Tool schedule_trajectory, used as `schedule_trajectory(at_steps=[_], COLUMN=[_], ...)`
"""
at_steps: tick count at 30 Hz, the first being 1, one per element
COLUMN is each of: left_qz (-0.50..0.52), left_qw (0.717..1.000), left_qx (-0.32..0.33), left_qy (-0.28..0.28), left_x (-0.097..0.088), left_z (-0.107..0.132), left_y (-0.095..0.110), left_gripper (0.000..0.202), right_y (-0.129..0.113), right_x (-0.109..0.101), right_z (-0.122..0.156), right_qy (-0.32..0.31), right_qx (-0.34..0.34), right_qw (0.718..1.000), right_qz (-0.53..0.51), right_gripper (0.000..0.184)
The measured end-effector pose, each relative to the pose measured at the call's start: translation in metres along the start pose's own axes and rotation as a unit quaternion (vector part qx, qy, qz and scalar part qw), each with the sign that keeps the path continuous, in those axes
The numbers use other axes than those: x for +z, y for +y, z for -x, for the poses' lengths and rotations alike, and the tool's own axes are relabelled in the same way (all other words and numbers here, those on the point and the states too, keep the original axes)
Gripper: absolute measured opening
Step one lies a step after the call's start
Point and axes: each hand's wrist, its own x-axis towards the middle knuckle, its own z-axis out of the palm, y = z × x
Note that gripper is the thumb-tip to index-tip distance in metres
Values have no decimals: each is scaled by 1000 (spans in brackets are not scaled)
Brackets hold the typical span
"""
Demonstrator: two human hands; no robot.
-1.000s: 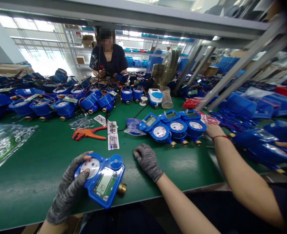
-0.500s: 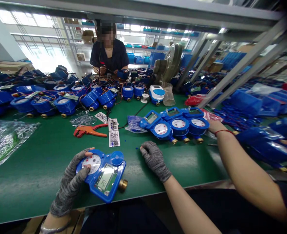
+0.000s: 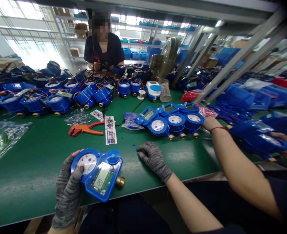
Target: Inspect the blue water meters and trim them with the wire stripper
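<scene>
My gloved left hand (image 3: pixel 69 191) grips a blue water meter (image 3: pixel 102 175) by its left side, thumb on the white dial. The meter lies on the green table (image 3: pixel 36 156) near the front edge, its display and brass fitting pointing right. My gloved right hand (image 3: pixel 155 160) rests palm down on the table just right of the meter, fingers loosely bent, holding nothing. Beyond it stands a row of three blue meters (image 3: pixel 175 120).
A co-worker's bare arm (image 3: pixel 231 156) with a red wrist string reaches to that row; their other hand holds a blue meter (image 3: pixel 262 139). Orange pliers (image 3: pixel 85 129), label strips (image 3: pixel 110 133), plastic bags (image 3: pixel 2 139) and several wired meters (image 3: pixel 53 100) lie farther back. Another person (image 3: pixel 103 52) sits opposite.
My left hand has slid lower along the meter's left side. The meter and my right hand have barely moved. The co-worker's arm stays by the row.
</scene>
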Motion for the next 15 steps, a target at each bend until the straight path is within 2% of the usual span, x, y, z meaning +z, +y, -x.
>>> schedule_trajectory(at_steps=[2,5,9,12,15], left_qz=[20,46,75,78,66], left_qw=[1000,996,987,986,989], left_qx=[-3,-4,-39,-54,-54], left_qy=[-17,-73,-135,-135,-118], left_x=[3,6,7,1,0], left_z=[-3,-15,-28,-28,-22], left_y=[2,6,8,9,18], left_gripper=[46,45,48,49,51], right_y=[-2,-5,-8,-7,-9], right_x=[2,3,1,0,-1], right_z=[-3,-5,0,0,-5], right_qy=[-12,-20,-46,-50,-36], right_qx=[-9,-24,-56,-38,12], right_qw=[1000,998,994,995,997], right_qz=[18,50,85,78,68], right_gripper=[9,9,9,10,9])
